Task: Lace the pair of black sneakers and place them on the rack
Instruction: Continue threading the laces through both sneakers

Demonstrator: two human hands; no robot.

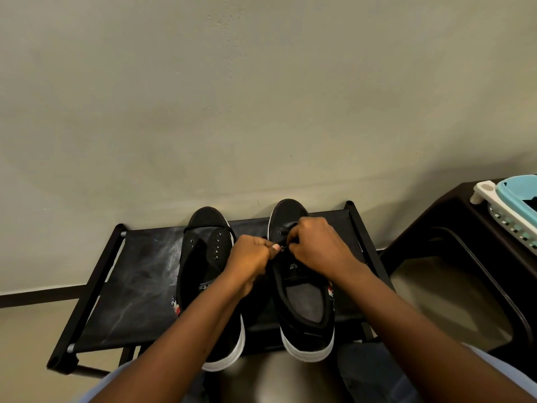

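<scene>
Two black sneakers with white soles stand side by side on the black fabric top of the rack (136, 286), toes toward the wall. The left sneaker (203, 257) shows bare eyelets and no lace. Over the eyelet area of the right sneaker (305, 301) both hands meet. My left hand (251, 263) pinches something small and dark, apparently the lace, between thumb and fingertips. My right hand (316, 245) has its fingers curled in a pinch on the same spot. The lace itself is mostly hidden by the fingers.
A plain wall rises right behind the rack. To the right stands a dark plastic stool (470, 257) carrying a light blue and white basket (514, 205). Floor shows to the left of the rack. My knees sit below the rack's front edge.
</scene>
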